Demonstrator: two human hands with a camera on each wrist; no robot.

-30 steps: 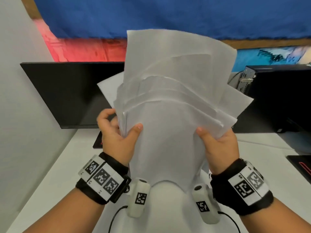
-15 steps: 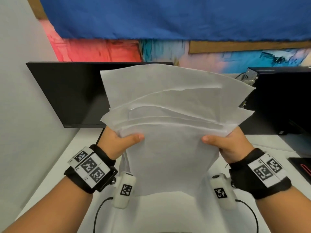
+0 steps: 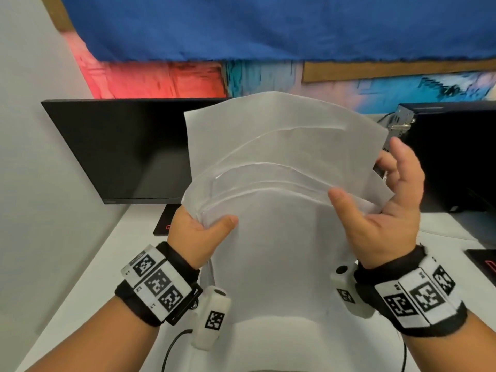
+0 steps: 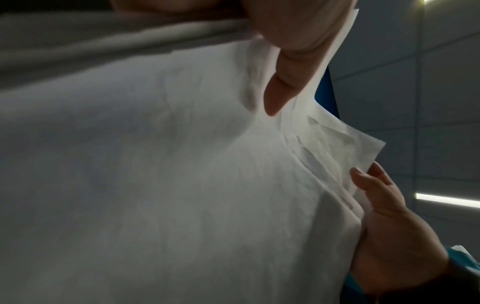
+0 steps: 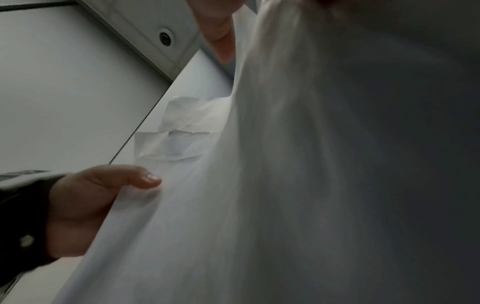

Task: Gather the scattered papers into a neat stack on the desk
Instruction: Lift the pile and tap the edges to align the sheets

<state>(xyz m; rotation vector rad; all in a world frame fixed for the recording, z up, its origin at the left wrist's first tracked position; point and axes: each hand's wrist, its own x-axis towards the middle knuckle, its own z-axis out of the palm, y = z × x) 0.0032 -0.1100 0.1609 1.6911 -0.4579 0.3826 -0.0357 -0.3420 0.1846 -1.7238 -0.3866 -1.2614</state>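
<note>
A loose, fanned bundle of white papers (image 3: 281, 183) is held up above the white desk (image 3: 80, 277), in front of my chest. My left hand (image 3: 204, 226) grips its left edge, thumb on the front sheet and fingers hidden behind. My right hand (image 3: 389, 208) is at the right edge with its fingers straight and spread; the thumb lies on the front sheet and the fingers stand behind the edges. In the left wrist view the papers (image 4: 182, 185) fill the picture, sheet edges staggered. The right wrist view shows the papers (image 5: 311, 185) and my left hand (image 5: 85, 205).
A black monitor (image 3: 128, 151) stands at the back left, its dark base (image 3: 162, 226) on the desk. A black computer case (image 3: 451, 162) stands at the back right. A dark flat item (image 3: 483, 261) lies at the right edge. A grey wall closes the left side.
The bundle has come down from upright and turned broadside. My right hand has let go of its pinch and opened along the right edge. The left hand keeps its grip.
</note>
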